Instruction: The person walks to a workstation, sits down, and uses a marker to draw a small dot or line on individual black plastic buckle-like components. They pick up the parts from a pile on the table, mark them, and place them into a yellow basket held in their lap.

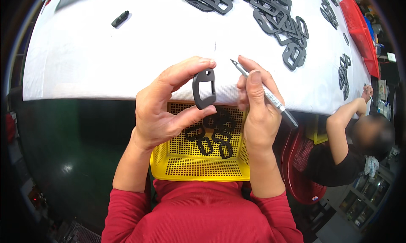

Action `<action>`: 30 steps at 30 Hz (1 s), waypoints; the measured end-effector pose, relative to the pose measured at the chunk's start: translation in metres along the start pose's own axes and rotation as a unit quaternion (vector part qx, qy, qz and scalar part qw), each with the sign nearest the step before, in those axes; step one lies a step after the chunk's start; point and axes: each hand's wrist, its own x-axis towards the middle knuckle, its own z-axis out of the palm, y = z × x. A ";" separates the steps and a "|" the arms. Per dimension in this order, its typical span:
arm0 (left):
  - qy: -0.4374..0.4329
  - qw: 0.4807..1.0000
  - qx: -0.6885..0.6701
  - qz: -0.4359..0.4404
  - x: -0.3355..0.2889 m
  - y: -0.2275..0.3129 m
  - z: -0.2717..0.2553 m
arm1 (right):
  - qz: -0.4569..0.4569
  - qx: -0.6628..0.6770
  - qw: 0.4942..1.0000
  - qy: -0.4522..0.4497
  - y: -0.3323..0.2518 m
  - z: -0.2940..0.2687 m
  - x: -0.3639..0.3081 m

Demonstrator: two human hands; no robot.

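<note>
Between the thumb and fingers of my left hand (158, 101) stands a black frame-shaped plastic part (198, 90), held upright by its two ends. It has a large window and a small hole near its top. My right hand (262, 103) grips a silver-grey marker pen (275, 101), its dark tip pointing up and left toward the part but apart from it. Below both hands, a yellow perforated basket (201, 173) rests on my lap and holds several similar black parts (205, 145).
The white-covered table (105, 65) lies ahead, with a black pen cap (120, 19) at its left. Piles of black frame parts (279, 18) spread across the far right. A red tray (359, 31) lines the right edge. Another person (342, 145) sits at the right.
</note>
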 end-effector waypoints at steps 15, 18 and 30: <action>0.001 1.000 0.026 -0.009 -0.015 -0.020 -0.004 | -0.119 -0.047 0.992 0.000 0.016 0.017 0.002; 0.001 1.000 0.026 -0.003 -0.015 -0.021 -0.003 | -0.122 -0.063 0.990 0.002 0.015 0.018 0.002; 0.002 1.000 0.016 0.011 -0.015 -0.023 -0.003 | -0.132 -0.074 0.988 0.000 0.017 0.019 0.004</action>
